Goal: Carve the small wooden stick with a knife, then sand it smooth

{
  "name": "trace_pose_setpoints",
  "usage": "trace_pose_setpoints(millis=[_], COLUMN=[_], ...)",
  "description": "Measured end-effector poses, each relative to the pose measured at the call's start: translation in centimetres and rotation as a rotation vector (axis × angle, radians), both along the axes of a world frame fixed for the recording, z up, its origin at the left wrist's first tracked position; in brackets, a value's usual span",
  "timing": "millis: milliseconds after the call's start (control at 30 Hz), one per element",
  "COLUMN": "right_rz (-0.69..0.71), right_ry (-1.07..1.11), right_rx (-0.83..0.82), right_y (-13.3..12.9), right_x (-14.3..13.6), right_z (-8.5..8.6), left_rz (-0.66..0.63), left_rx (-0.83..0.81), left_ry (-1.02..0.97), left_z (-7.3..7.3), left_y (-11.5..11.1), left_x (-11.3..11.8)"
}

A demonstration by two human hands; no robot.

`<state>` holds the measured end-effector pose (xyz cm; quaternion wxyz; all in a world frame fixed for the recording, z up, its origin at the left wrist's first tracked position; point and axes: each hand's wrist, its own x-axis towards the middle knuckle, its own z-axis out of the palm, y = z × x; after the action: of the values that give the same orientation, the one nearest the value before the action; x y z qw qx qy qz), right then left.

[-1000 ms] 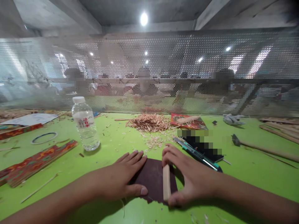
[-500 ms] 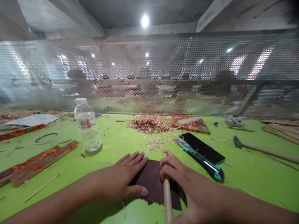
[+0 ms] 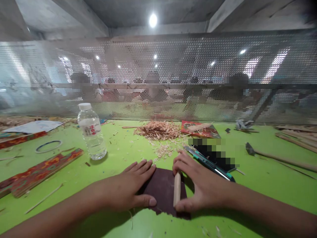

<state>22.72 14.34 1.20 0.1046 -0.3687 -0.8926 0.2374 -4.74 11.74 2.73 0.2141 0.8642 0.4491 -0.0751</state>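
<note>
A dark brown sheet of sandpaper (image 3: 160,188) with a ragged near edge lies on the green table (image 3: 119,150). Flat across its left side rests my left hand (image 3: 136,185), fingers stretched forward and thumb on the paper. My right hand (image 3: 189,181) grips a pale wooden stick (image 3: 177,190) between its thumb at the near end and its fingers at the far end. The stick lies lengthwise over the right part of the sandpaper. Just beyond my right hand is a black and teal utility knife (image 3: 209,162), beside a black phone (image 3: 218,155), partly pixelated.
A water bottle (image 3: 92,132) stands at the left, near a tape ring (image 3: 49,146) and red patterned wood strips (image 3: 47,172). Wood shavings (image 3: 159,132) are heaped ahead. A long-handled tool (image 3: 279,157) lies right. A perforated metal screen (image 3: 158,72) closes the back; people sit behind it.
My right hand has pushed the stick forward over the sandpaper; its near end now shows by my thumb. My left hand stays in place.
</note>
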Motion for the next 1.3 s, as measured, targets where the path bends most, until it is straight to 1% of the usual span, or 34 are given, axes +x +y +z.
trace_pose_setpoints(millis=[67,100,133,233,267,300,400,433,533,567,600,667,700,733,800,867,967,1000,1100,1167,1233,1300], right_rz=[0.097,0.113,0.108,-0.029,-0.049,-0.032,0.087,0.074,-0.058,-0.070,-0.041,0.074,0.089,0.070,-0.022,-0.051,0.063,0.070,-0.017,-0.037,0.031,0.065], right_ry=[-0.014,-0.014,-0.027,-0.046,-0.046,-0.048,-0.037,-0.031,-0.015,-0.015,-0.020,-0.007,0.000,-0.001,-0.001,-0.019,-0.058,-0.055,-0.029,-0.035,-0.076,-0.103], right_rx=[-0.071,-0.087,-0.091,-0.006,0.016,-0.001,-0.077,-0.065,0.059,0.064,0.030,-0.064,-0.092,-0.103,-0.058,-0.031,-0.108,-0.112,-0.054,-0.053,-0.121,-0.139], right_y=[-0.1,-0.2,-0.1,0.0,0.1,0.1,0.3,0.4,0.6,0.6,0.4,0.1,0.0,0.0,0.0,0.1,0.0,0.0,0.1,0.0,-0.1,0.1], right_x=[-0.1,-0.2,-0.2,-0.1,-0.1,0.0,0.1,0.2,0.3,0.3,0.3,0.1,0.1,0.1,0.0,0.0,0.0,0.0,0.1,0.1,0.0,0.0], right_z=[0.3,0.4,0.5,0.5,0.4,0.2,-0.1,-0.3,-0.5,-0.6,-0.6,-0.6,-0.6,-0.6,-0.6,-0.5,-0.4,-0.4,-0.4,-0.4,-0.4,-0.4], left_rz=[-0.002,-0.002,-0.002,0.001,0.000,-0.004,-0.010,-0.008,-0.004,-0.005,-0.006,-0.008,-0.008,-0.007,-0.006,-0.008,-0.012,-0.008,0.008,0.009,0.002,0.001], left_rx=[-0.006,-0.008,-0.007,-0.004,-0.005,-0.006,-0.004,-0.002,-0.001,-0.003,-0.007,-0.009,-0.008,-0.004,0.002,-0.001,-0.011,-0.012,-0.008,-0.009,-0.012,-0.014], left_ry=[0.008,0.007,0.006,0.010,0.012,0.012,0.007,0.007,0.013,0.017,0.019,0.019,0.016,0.014,0.016,0.029,0.044,0.044,0.035,0.035,0.040,0.048], left_z=[0.0,0.0,0.0,-0.1,-0.1,-0.1,-0.1,-0.1,0.0,0.0,0.0,0.0,0.0,0.0,0.0,0.0,0.0,0.0,0.1,0.1,0.1,0.1], left_y=[0.0,0.0,-0.1,0.0,0.0,0.0,0.0,0.0,-0.1,-0.1,-0.1,-0.1,0.0,0.0,0.0,0.0,-0.1,-0.1,-0.1,0.0,0.0,0.0], left_x=[-0.1,-0.1,-0.1,-0.2,-0.2,-0.2,-0.2,-0.2,-0.1,-0.1,-0.1,-0.1,0.0,0.0,0.0,0.0,0.0,0.0,0.1,0.1,0.1,0.1])
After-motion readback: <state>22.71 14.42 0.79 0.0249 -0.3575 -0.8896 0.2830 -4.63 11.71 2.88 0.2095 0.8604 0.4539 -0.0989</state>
